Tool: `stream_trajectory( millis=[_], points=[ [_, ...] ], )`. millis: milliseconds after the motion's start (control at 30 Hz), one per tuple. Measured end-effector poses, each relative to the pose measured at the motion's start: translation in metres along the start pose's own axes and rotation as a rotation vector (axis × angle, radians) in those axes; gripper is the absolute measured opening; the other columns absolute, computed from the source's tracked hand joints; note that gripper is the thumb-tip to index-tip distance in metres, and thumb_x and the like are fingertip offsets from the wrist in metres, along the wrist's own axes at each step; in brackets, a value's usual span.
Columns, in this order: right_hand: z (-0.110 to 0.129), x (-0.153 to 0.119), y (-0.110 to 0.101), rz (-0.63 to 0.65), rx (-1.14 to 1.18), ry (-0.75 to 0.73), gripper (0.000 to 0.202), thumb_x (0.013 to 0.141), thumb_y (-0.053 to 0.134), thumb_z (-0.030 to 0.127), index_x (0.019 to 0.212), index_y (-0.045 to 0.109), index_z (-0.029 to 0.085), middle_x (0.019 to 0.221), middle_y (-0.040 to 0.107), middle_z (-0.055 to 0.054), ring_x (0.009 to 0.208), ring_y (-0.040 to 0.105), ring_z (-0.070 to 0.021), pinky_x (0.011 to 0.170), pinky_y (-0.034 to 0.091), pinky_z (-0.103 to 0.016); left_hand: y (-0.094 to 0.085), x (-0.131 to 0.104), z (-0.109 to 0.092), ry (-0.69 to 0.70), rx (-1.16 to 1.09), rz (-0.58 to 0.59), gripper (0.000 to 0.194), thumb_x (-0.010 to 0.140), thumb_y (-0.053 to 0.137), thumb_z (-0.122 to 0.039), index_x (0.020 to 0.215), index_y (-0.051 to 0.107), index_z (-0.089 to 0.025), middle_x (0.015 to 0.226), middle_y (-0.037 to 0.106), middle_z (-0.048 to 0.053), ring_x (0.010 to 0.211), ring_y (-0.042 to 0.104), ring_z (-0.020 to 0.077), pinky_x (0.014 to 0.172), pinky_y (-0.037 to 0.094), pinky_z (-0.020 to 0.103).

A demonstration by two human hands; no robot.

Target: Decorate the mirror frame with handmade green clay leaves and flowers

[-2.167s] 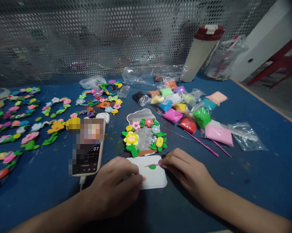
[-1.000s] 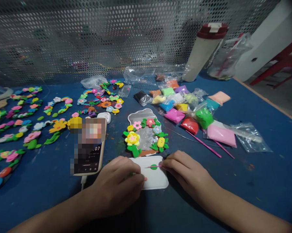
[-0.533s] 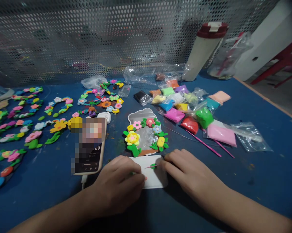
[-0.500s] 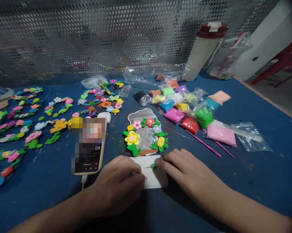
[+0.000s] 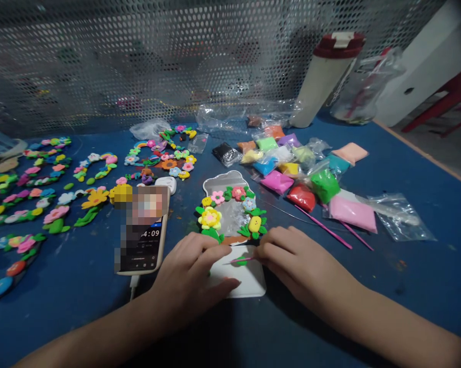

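A small white board (image 5: 249,287) lies in front of me. My left hand (image 5: 200,271) rests over its left part, thumb and fingers apart, with no object seen between them. My right hand (image 5: 287,255) pinches a thin pink tool (image 5: 248,259), whose tip lies over a small green clay piece (image 5: 241,262) on the board. Just behind the board sits a mirror (image 5: 232,217) edged with clay flowers and leaves, among them a yellow flower (image 5: 209,218).
A phone (image 5: 142,245) with a cable lies left of my left hand. Clay-decorated pieces (image 5: 94,166) fill the left side. Colourful clay packets (image 5: 301,197), pink tools (image 5: 324,227) and a tall bottle (image 5: 326,76) stand or lie to the right, before a perforated metal panel (image 5: 138,61).
My left thumb and fingers have spread apart, and the small reddish bit beside them no longer shows. The pink tool now lies across the green piece. The view has shifted slightly.
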State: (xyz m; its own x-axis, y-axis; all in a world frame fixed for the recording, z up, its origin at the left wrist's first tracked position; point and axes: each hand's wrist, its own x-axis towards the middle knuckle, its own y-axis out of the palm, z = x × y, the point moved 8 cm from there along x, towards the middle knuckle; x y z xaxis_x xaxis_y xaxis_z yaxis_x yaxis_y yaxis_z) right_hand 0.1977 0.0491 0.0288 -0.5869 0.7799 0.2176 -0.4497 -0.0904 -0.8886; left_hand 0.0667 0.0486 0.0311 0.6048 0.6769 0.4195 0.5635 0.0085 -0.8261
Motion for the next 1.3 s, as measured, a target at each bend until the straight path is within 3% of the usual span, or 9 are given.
stream_trajectory(
  millis=[133,300,633,800,933,1133,1233,1300],
  points=[
    [0.006,0.000,0.006,-0.039,-0.065,-0.071,0.025,0.091,0.038,0.009,0.076,0.057,0.016,0.073,0.055,-0.004,0.065,0.044,-0.0169,0.059,0.032,-0.028,0.009,0.006,0.000,-0.046,0.014,0.055,0.027,0.081,0.060,-0.034,0.105,0.052,-0.022,0.089,0.053,0.004,0.077,0.052,0.0180,0.064,0.047,0.031],
    [0.006,0.000,0.007,-0.063,-0.054,-0.087,0.028,0.091,0.036,0.009,0.075,0.057,0.016,0.072,0.055,-0.004,0.065,0.044,-0.0163,0.059,0.032,-0.028,0.022,0.012,-0.001,-0.137,0.052,0.175,0.016,0.076,0.063,-0.019,0.091,0.061,-0.024,0.085,0.053,0.002,0.074,0.052,0.0179,0.061,0.046,0.030],
    [0.006,-0.004,0.002,-0.054,0.003,-0.077,0.027,0.092,0.036,0.012,0.081,0.061,0.015,0.076,0.059,-0.006,0.068,0.048,-0.0167,0.060,0.032,-0.029,0.027,0.019,-0.003,-0.184,0.053,0.227,0.013,0.072,0.061,-0.009,0.079,0.060,-0.020,0.082,0.055,0.002,0.073,0.052,0.0185,0.062,0.047,0.033],
    [-0.001,-0.005,-0.007,-0.064,0.008,-0.052,0.024,0.092,0.038,0.014,0.088,0.062,0.015,0.079,0.060,-0.007,0.071,0.050,-0.0181,0.063,0.035,-0.031,0.024,0.024,-0.002,-0.211,0.066,0.242,0.018,0.066,0.068,-0.013,0.080,0.059,-0.019,0.083,0.056,0.002,0.074,0.053,0.0188,0.062,0.047,0.032],
    [-0.011,-0.011,-0.015,-0.097,0.025,0.016,0.020,0.091,0.040,0.013,0.090,0.060,0.016,0.081,0.061,-0.008,0.074,0.053,-0.0192,0.065,0.040,-0.031,0.018,0.023,-0.010,-0.179,0.049,0.260,0.036,0.060,0.076,-0.019,0.091,0.058,-0.021,0.087,0.060,0.002,0.076,0.055,0.0213,0.062,0.044,0.034],
    [-0.016,-0.027,-0.023,-0.186,0.143,0.167,0.012,0.089,0.044,0.015,0.094,0.053,0.022,0.075,0.064,-0.001,0.063,0.057,-0.0148,0.056,0.045,-0.025,0.012,0.019,-0.011,-0.156,-0.056,0.204,0.039,0.073,0.069,-0.027,0.106,0.050,-0.020,0.098,0.062,0.005,0.086,0.056,0.0240,0.069,0.043,0.037],
    [-0.004,-0.026,-0.020,-0.113,0.279,0.164,0.015,0.088,0.044,0.012,0.090,0.053,0.024,0.075,0.064,0.001,0.063,0.059,-0.0125,0.057,0.047,-0.022,0.011,0.022,-0.012,-0.119,-0.161,0.191,0.022,0.085,0.057,-0.025,0.106,0.052,-0.023,0.095,0.063,0.002,0.086,0.057,0.0201,0.071,0.044,0.034],
    [0.002,-0.024,-0.020,-0.070,0.363,0.175,0.016,0.087,0.044,0.011,0.086,0.053,0.024,0.076,0.064,0.002,0.065,0.060,-0.0114,0.059,0.048,-0.021,0.012,0.025,-0.011,-0.127,-0.201,0.214,0.008,0.089,0.051,-0.024,0.093,0.057,-0.023,0.084,0.062,0.000,0.078,0.057,0.0175,0.067,0.044,0.030]
  ],
)
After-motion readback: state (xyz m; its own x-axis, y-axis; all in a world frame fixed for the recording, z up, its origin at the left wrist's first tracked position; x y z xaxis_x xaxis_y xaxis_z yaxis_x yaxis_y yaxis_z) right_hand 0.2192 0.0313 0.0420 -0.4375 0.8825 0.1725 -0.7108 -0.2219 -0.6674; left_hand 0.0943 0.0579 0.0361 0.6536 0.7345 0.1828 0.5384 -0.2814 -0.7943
